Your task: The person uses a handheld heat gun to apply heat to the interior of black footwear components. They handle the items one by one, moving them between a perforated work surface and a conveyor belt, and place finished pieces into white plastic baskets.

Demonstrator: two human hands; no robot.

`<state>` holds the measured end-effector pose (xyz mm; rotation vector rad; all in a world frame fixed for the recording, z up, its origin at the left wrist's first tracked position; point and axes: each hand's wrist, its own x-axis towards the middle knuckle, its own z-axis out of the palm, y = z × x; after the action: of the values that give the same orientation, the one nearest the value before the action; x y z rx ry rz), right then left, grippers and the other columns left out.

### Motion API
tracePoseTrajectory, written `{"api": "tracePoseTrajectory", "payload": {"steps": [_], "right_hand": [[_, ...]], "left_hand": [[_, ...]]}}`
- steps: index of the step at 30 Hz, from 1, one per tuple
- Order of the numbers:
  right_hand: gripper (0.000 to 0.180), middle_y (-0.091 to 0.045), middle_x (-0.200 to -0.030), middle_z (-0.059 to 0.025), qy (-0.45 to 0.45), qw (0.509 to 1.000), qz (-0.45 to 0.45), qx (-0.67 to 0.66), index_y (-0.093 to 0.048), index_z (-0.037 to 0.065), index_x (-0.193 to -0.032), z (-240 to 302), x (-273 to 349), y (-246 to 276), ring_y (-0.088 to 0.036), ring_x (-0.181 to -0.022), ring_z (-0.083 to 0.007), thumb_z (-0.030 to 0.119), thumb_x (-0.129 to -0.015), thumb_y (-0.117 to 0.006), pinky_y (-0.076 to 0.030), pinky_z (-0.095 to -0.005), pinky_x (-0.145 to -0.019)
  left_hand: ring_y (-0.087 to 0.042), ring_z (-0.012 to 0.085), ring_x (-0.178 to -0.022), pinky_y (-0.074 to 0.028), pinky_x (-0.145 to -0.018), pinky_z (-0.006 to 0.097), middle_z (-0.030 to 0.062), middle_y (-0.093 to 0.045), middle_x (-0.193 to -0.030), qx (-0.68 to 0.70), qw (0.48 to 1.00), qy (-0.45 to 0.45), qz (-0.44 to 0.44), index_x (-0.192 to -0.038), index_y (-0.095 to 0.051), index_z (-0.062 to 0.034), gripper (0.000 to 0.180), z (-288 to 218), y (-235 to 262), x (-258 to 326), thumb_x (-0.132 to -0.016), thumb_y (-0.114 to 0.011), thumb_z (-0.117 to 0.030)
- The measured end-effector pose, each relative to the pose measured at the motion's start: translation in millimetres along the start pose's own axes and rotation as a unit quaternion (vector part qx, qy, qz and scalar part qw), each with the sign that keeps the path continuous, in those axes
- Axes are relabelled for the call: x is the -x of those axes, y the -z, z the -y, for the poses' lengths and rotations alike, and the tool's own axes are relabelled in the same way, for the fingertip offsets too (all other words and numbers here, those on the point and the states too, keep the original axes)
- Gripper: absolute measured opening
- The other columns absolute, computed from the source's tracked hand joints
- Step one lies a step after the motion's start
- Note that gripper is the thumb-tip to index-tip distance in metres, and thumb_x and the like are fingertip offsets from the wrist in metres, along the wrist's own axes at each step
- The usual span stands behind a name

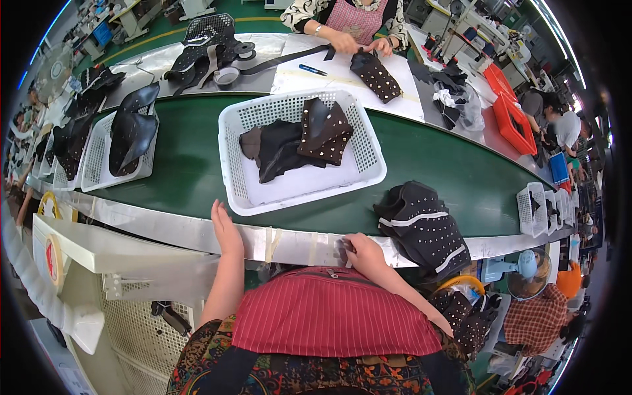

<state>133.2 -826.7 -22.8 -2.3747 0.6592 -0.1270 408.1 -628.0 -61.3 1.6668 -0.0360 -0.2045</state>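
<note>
A white perforated plastic basket (pixel 299 196) sits on the green belt in front of me. Inside it lie black fabric pieces (pixel 283 148) and a dark brown studded piece (pixel 329 135). My left hand (pixel 227 232) is beside the basket's near left corner, fingers stretched out and holding nothing. At the metal edge, right of the middle, my right hand (pixel 366 254) has its fingers curled in. A dark patch shows at its fingertips; whether it is a held thing or a shadow is unclear. Just right of that hand, a stack of black studded pieces (pixel 424 227) hangs over the edge.
Across the belt (pixel 191 145), a co-worker's hands (pixel 359 45) handle a studded dark piece (pixel 376 76) on white paper. A pen (pixel 313 70) lies there. Another white basket (pixel 99 172) stands left on the belt. Red baskets (pixel 513 122) and a blue fan (pixel 526 264) are at right.
</note>
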Motion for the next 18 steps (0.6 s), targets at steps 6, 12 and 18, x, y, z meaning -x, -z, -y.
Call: {"api": "tracePoseTrajectory", "payload": {"steps": [6, 12, 18], "right_hand": [[0.036, -0.054, -0.087, -0.0085, 0.082, 0.99, -0.04, 0.111, -0.056, 0.01, -0.1, -20.4, 9.0, -6.4, -0.058, -0.082, -0.0291, 0.01, -0.066, -0.066, -0.048, -0.0404, -0.071], [0.038, -0.052, -0.083, -0.0079, 0.111, 0.981, -0.049, 0.154, -0.054, 0.011, -0.098, -29.6, 3.6, -15.3, -0.057, -0.08, -0.0283, 0.014, -0.063, -0.067, -0.047, -0.04, -0.068], [0.035, -0.052, -0.082, -0.0086, 0.101, 0.984, -0.038, 0.145, -0.055, 0.011, -0.096, -27.9, 2.4, -13.4, -0.057, -0.079, -0.0287, 0.014, -0.063, -0.066, -0.047, -0.0403, -0.068]], "left_hand": [[-0.045, 0.0388, -0.116, -0.035, -0.1, 0.041, 0.0247, -0.049, -0.122, -0.334, 0.915, -0.213, 0.071, -0.122, -0.046, 0.006, 0.045, 10.0, 9.7, 13.4, -0.082, -0.057, -0.012], [-0.048, 0.0397, -0.106, -0.036, -0.097, 0.048, 0.0238, -0.052, -0.113, -0.461, 0.824, -0.307, 0.117, -0.115, -0.05, 0.0025, 0.043, 12.2, -1.5, 24.0, -0.077, -0.061, -0.014], [-0.053, 0.0313, -0.103, -0.035, -0.099, 0.047, 0.0138, -0.059, -0.105, -0.485, 0.809, -0.305, 0.129, -0.106, -0.059, -0.0037, 0.029, 6.9, -5.7, 24.7, -0.081, -0.058, -0.017]]}}
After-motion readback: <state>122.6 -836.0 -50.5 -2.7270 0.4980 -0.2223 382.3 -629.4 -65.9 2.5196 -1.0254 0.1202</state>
